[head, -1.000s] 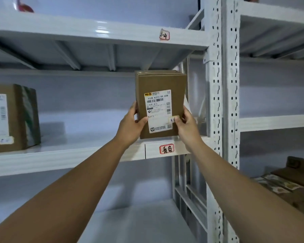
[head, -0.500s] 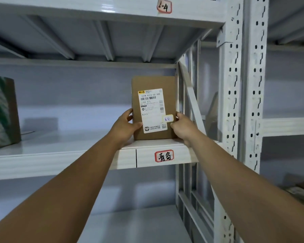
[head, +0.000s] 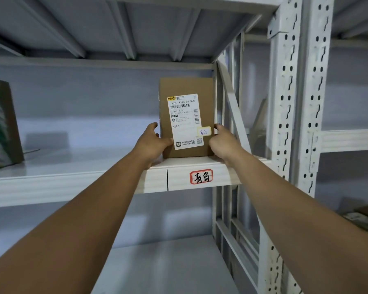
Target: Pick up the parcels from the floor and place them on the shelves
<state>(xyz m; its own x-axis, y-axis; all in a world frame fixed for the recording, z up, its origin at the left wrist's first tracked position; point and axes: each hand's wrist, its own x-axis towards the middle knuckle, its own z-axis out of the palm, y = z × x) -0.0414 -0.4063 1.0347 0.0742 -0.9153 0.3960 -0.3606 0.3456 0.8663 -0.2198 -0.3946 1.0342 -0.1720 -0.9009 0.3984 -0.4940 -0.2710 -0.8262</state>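
Observation:
A brown cardboard parcel (head: 186, 88) with a white shipping label stands upright on the white metal shelf (head: 72, 166), at its right end, above a red-edged tag on the shelf's front lip. My left hand (head: 152, 141) grips the parcel's lower left edge. My right hand (head: 222, 141) grips its lower right edge. The parcel's base rests on the shelf board.
A second cardboard box (head: 2, 126) stands at the far left of the same shelf. White perforated uprights (head: 285, 102) and a diagonal brace rise right of the parcel. More boxes (head: 365, 219) lie in the neighbouring bay, low right. A lower shelf board (head: 168, 266) lies below.
The parcel went from held in front of the shelf edge to standing on the shelf, pushed a little further in. Both hands stay on its lower sides.

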